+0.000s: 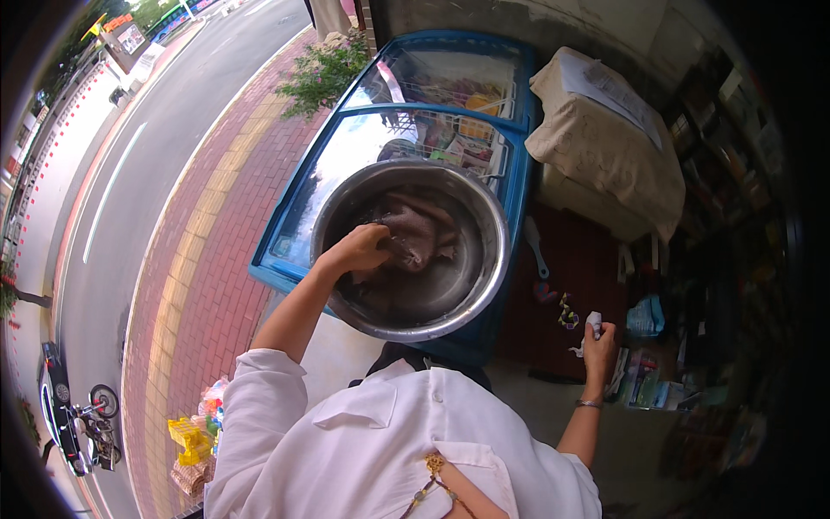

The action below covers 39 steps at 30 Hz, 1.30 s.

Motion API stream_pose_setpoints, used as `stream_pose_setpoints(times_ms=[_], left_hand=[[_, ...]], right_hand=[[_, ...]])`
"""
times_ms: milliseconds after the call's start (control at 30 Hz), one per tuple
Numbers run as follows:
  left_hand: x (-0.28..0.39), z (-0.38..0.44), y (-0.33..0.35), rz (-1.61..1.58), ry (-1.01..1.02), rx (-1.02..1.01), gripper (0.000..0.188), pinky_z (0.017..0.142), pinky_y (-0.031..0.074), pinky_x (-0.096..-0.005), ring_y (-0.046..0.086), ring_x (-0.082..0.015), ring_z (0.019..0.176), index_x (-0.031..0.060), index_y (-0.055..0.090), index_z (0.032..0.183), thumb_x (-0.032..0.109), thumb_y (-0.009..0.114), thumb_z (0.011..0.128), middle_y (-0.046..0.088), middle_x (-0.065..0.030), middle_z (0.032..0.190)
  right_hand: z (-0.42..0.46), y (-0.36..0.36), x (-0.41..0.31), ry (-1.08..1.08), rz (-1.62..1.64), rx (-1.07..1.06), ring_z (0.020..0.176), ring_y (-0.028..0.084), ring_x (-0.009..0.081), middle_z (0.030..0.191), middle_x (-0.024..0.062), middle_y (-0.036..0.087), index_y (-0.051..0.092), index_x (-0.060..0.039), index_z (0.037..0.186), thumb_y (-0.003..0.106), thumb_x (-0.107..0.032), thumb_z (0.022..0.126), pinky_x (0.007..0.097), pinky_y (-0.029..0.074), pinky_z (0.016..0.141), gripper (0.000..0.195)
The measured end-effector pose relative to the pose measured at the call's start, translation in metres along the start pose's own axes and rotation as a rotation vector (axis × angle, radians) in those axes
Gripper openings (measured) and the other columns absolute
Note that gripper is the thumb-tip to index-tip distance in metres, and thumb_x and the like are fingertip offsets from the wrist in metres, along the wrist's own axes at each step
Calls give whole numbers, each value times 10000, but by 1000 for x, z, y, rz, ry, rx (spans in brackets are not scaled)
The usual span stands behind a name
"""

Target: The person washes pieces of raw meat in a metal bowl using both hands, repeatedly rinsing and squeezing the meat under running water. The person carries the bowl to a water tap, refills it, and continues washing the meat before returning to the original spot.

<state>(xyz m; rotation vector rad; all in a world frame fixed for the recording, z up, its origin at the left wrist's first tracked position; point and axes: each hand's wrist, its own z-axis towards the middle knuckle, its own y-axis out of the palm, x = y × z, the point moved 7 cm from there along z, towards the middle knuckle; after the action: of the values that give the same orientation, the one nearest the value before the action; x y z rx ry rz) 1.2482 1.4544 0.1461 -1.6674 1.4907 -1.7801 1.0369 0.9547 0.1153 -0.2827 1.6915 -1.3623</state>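
Observation:
A large round stainless steel basin (496, 259) of water rests on the glass top of a blue-framed chest freezer (519, 168). My left hand (363, 248) reaches over the basin's near left side, its fingers closed on a wet brownish cloth (415, 227) that lies partly in the water. Off to the right, above a dark red surface, my right hand (600, 347) holds a crumpled white tissue or cloth (592, 324) between thumb and fingers.
On the dark red surface (557, 259) lie a light blue-handled brush (535, 243) and a patterned chain-like item (568, 313). A cloth-covered box (603, 130) with papers stands beyond. Packages fill the right side. Brick pavement (220, 253) and a road border the left.

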Motion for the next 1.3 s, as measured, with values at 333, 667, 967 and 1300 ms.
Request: stream_pose_setpoints(times_ms=[333, 667, 967, 1300], left_hand=[[5, -30, -54, -559, -108, 360, 251, 696, 460, -278, 555, -135, 792, 17, 562, 982, 165, 676, 815, 584, -69, 844], [-46, -43, -27, -532, -463, 560, 326, 919, 429, -330, 543, -243, 1031, 55, 441, 1193, 55, 509, 874, 557, -141, 1069], [6, -34, 20, 252, -268, -13, 559, 1079, 335, -444, 230, -464, 1360, 184, 588, 1251, -37, 525, 742, 138, -275, 1507], [-18, -38, 8, 254, -289, 44, 326, 882, 477, -468, 537, -414, 1057, 14, 590, 1044, 83, 599, 725, 542, -246, 1116]], right_hand=[[-5, 43, 63, 211, -257, -84, 1004, 566, 400, 1073, 209, 576, 506, -48, 1060, 700, -333, 768, 478, 462, 837, 452], [-48, -27, -293, -977, 481, -77, 860, 622, 233, 1041, 117, 580, 632, -32, 1048, 554, 8, 866, 313, 535, 719, 202], [-52, 190, -398, -998, -220, -679, 1246, 414, 406, 1447, 159, 309, 500, -262, 1325, 545, -41, 842, 520, 394, 1004, 533], [-23, 217, -378, -815, -251, -693, 1005, 603, 400, 1100, 242, 594, 502, -58, 1234, 704, -211, 775, 453, 493, 884, 524]])
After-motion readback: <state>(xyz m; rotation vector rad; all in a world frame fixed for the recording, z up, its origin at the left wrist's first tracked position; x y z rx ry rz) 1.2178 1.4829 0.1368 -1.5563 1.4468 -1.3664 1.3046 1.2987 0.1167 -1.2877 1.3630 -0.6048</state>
